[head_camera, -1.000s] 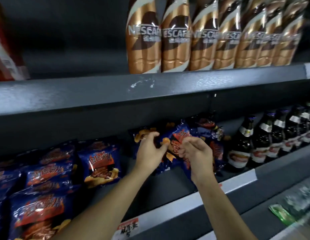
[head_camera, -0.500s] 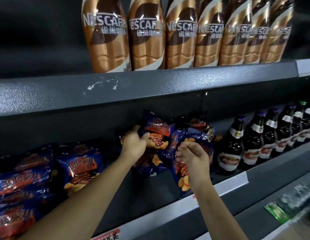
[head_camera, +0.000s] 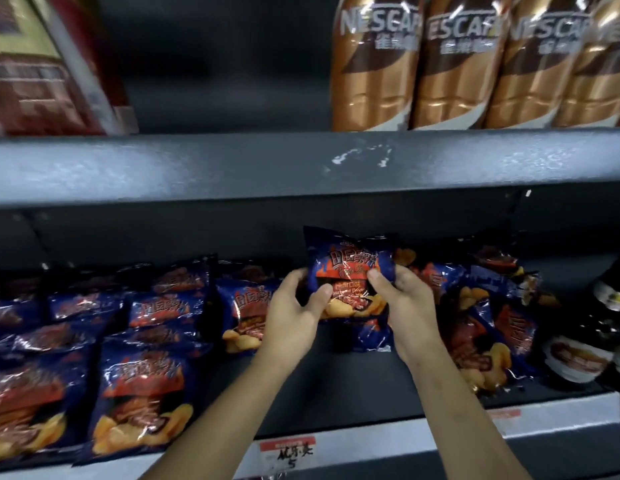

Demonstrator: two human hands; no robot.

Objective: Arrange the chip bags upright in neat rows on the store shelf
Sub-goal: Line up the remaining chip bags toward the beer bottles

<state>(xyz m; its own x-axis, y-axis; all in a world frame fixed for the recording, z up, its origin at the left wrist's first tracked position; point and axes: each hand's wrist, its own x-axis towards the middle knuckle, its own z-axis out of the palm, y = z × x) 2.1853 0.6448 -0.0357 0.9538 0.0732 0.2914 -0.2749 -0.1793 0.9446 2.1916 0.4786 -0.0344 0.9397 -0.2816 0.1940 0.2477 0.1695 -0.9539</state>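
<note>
A dark blue chip bag (head_camera: 350, 271) with red and orange print stands upright at the middle of the lower shelf (head_camera: 336, 386). My left hand (head_camera: 294, 306) grips its left side and my right hand (head_camera: 402, 299) grips its right side. Rows of the same chip bags (head_camera: 142, 386) fill the shelf to the left, leaning back. Another upright bag (head_camera: 242, 306) stands just left of my left hand. To the right, several chip bags (head_camera: 492, 327) lie tumbled against each other.
Dark bottles (head_camera: 585, 358) stand at the right end of the lower shelf. Copper coffee bottles (head_camera: 457, 64) line the upper shelf (head_camera: 232, 164), with a red carton (head_camera: 49, 64) at its left. A price tag (head_camera: 287, 452) hangs on the lower shelf's front edge.
The view has shifted left and closer. Both hands have come together on one bag and hold it upright; before, my left held a bag and my right reached into the pile.
</note>
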